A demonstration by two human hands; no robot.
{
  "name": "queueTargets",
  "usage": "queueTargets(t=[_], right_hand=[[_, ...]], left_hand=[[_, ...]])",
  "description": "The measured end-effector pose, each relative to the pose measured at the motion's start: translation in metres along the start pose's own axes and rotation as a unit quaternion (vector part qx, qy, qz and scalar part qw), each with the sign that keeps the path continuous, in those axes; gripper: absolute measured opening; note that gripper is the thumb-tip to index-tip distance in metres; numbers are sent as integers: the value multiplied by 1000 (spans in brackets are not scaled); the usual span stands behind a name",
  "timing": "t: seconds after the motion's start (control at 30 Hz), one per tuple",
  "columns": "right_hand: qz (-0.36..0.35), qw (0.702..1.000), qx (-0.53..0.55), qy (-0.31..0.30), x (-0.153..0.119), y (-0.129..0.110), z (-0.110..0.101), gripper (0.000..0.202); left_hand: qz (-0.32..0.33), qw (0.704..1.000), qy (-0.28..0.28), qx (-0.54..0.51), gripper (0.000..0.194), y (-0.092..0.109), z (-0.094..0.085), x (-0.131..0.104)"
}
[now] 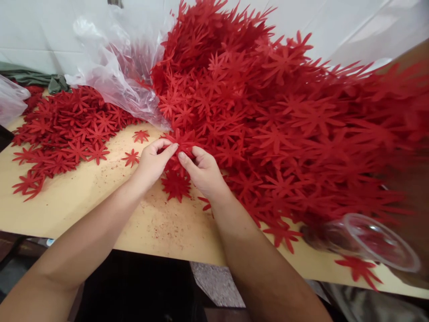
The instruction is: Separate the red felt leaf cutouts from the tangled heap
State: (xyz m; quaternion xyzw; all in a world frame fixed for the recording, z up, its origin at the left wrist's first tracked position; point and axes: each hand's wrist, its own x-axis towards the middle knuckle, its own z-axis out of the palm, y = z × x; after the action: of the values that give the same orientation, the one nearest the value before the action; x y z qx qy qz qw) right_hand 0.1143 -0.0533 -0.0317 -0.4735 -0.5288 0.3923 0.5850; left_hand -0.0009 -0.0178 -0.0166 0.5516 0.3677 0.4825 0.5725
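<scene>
Between my two hands is a red flower-shaped cutout (pixel 182 139) with narrow petals, held just above the table. My left hand (pixel 157 157) pinches its left side between thumb and fingers. On the other side, the thumb and bent fingers of my right hand (pixel 202 167) grip it too. Whether it is one layer or several stacked together, I cannot tell. Right below my hands lies another red flower cutout (pixel 176 185) with many petals. Two single cutouts rest left of my left hand, one of them a small red flower (pixel 131 157).
A tall heap of red flower cutouts (pixel 275 120) fills the back and right. A lower pile (pixel 73 129) lies at left, beside a clear plastic bag (pixel 117 80). On the right, a clear plastic container (pixel 385 241) lies tipped over. Red crumbs dot the yellowish table (pixel 157 228).
</scene>
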Motion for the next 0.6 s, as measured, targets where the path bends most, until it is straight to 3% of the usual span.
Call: queueTargets(t=[0.17,0.37,0.47,0.6], right_hand=[[56,998,29,-22,0,3,-1,37],[12,997,9,82,3,3,-6,39],[9,995,-21,100,3,3,-7,45],[51,992,-15,111,2,1,-7,51]], left_hand=[[-41,996,21,-74,5,0,-3,3],[-29,991,100,-85,8,0,-15,14],[-39,991,93,-86,13,0,-17,14],[-42,993,42,-104,13,1,-9,7]])
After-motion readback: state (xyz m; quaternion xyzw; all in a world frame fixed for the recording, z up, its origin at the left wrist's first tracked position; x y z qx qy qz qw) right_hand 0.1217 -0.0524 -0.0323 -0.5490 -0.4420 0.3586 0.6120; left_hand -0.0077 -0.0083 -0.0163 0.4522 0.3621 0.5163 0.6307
